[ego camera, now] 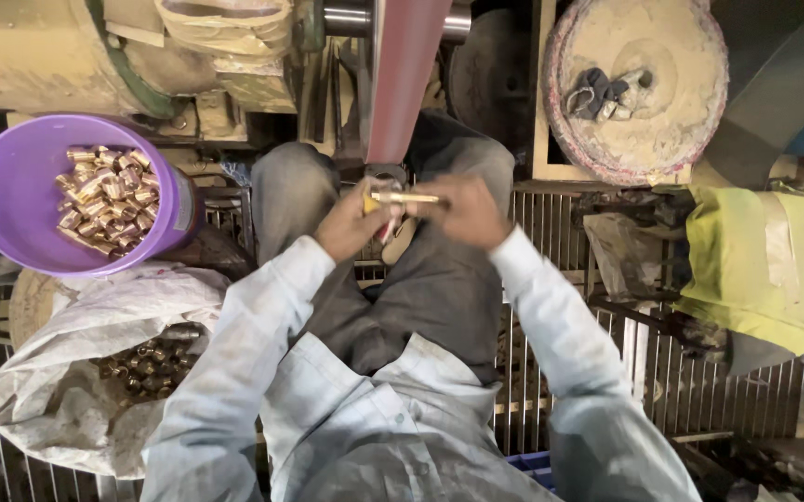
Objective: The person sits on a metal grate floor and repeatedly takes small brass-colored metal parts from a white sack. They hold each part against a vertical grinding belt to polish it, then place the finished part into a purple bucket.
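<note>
My left hand [351, 223] and my right hand [462, 212] together hold a slim brass rod-shaped part [405, 198] level in front of me, each hand gripping one end. The part sits right under the lower end of a reddish sanding belt [405, 74] that runs up to a roller at the top. My knees in grey trousers lie below the hands.
A purple bucket [11, 200] of shiny brass pieces [104, 197] stands at the left. Below it a white sack [95, 325] holds dull dark pieces [155, 358]. A dusty round wheel [639, 88] lies top right, yellow cloth [764, 260] at right, metal grating underfoot.
</note>
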